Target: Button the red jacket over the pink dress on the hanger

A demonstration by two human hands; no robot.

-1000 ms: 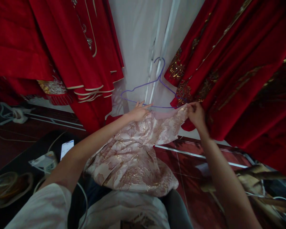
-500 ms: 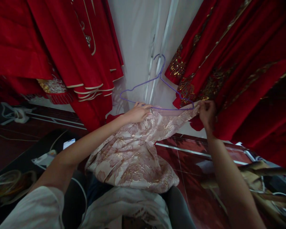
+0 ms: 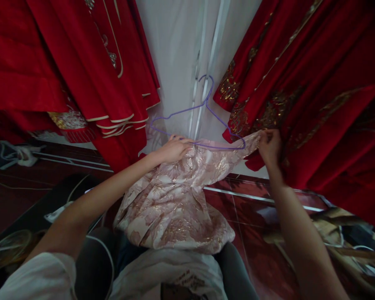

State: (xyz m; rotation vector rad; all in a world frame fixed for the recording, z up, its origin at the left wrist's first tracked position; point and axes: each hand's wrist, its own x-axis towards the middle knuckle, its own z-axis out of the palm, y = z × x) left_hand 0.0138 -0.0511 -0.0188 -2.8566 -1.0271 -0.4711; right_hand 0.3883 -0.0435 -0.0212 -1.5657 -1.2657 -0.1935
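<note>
our left hand (image 3: 176, 148) half curled over the purple hanger (image 3: 187, 110), gripping its bar, our right hand (image 3: 270, 146) pinching a corner of the pink garment (image 3: 178, 212), garment lengthwise across our lap (image 3: 236, 271), overhanging its far edge, hanger crosswise, hook pointing away

A person's left hand (image 3: 175, 150) lies over the lower bar of a purple hanger (image 3: 206, 100) and the adjoining edge of a pink, gold-flecked garment (image 3: 178, 212); the right hand (image 3: 270, 146) pinches the garment's outstretched corner. Red cloths (image 3: 78, 62) with metallic ornament hang at either side.
</note>
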